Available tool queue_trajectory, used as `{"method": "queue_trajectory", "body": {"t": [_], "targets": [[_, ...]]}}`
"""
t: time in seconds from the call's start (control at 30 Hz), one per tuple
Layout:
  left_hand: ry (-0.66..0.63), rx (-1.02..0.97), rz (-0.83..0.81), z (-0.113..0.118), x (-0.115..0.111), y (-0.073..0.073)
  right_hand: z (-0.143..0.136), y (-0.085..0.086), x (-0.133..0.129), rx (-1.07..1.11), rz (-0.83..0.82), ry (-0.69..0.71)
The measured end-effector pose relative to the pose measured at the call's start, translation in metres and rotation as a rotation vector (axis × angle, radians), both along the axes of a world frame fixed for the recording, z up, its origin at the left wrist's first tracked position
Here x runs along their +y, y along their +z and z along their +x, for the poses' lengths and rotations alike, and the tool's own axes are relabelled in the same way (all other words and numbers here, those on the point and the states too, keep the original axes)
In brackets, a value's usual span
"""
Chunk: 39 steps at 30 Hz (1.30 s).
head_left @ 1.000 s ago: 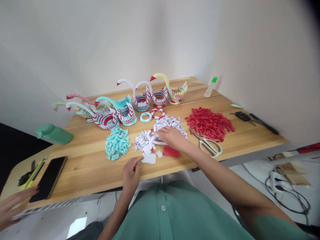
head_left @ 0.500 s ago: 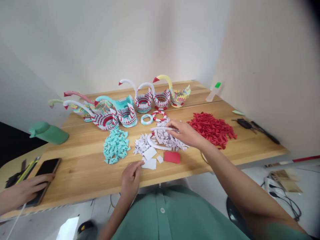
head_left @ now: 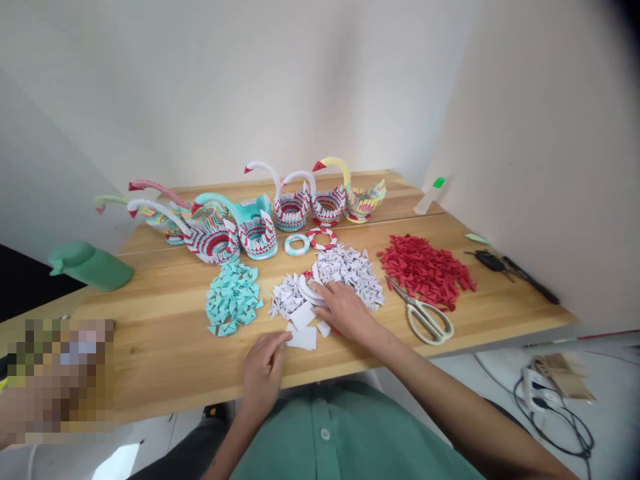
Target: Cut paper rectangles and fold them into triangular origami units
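My left hand (head_left: 264,367) rests near the table's front edge, fingers curled, its fingertips at the corner of a white paper sheet (head_left: 303,337). On the pile of white folded pieces (head_left: 353,270) lies my right hand (head_left: 343,308), its fingers at a curved white folded-paper strip (head_left: 309,291); whether it grips the strip is unclear. Another white sheet (head_left: 302,316) and a small white slip (head_left: 324,329) lie between the hands. A red card is mostly hidden under my right hand. To the right are scissors (head_left: 431,323) and a red pile (head_left: 430,270); a teal pile (head_left: 233,300) lies left.
Several folded-paper swans (head_left: 217,243) stand at the back, with a teal-white ring (head_left: 297,245) and a red-white ring (head_left: 323,238) before them. A green bottle (head_left: 93,265) lies left. Keys (head_left: 490,261) and a black pen (head_left: 531,280) lie right. Another person's arm, pixelated, reaches in at left.
My right hand has moved down and left from above the white pile onto the curved strip. It covers most of the red card, and the scissors now show. My left hand has barely moved.
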State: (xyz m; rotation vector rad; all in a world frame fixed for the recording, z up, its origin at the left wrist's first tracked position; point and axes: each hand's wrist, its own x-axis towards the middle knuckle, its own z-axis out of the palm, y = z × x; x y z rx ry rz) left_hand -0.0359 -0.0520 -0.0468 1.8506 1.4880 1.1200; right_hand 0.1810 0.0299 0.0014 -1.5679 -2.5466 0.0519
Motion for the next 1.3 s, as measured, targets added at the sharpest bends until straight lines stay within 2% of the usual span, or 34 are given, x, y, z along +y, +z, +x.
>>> {"method": "queue_trajectory", "body": {"t": [0.2,0.47,0.57,0.67,0.73,0.83,0.9,1.0,1.1,1.3], "targets": [[0.012,-0.003,0.009,0.0,-0.001,0.001,0.001,0.002,0.001,-0.019,-0.066,0.035],[0.019,-0.051,0.032,0.001,0.0,0.002,0.0,0.021,0.001,-0.014,-0.067,0.002],[0.03,-0.099,0.023,0.0,-0.002,-0.001,0.016,0.027,0.01,0.102,-0.079,-0.036],[0.056,-0.171,-0.005,-0.003,-0.002,0.001,0.039,0.034,0.022,0.475,-0.124,-0.106],[0.075,-0.221,-0.041,-0.003,0.001,0.01,0.051,0.041,0.023,0.794,-0.236,-0.131],[0.081,-0.326,-0.105,0.001,0.014,0.036,0.057,0.052,0.014,1.149,-0.555,-0.13],[0.057,-0.468,-0.126,0.008,0.027,0.057,0.055,0.057,0.005,1.292,-0.725,-0.123],[-0.085,-0.641,-0.204,0.019,0.046,0.079,0.049,0.057,-0.004,1.374,-0.802,-0.104],[-0.146,-0.738,-0.271,0.027,0.056,0.087,0.049,0.053,-0.007,1.4,-0.821,-0.098],[-0.211,-0.793,-0.26,0.033,0.06,0.082,0.051,0.048,-0.01,1.51,-0.892,-0.055]]}}
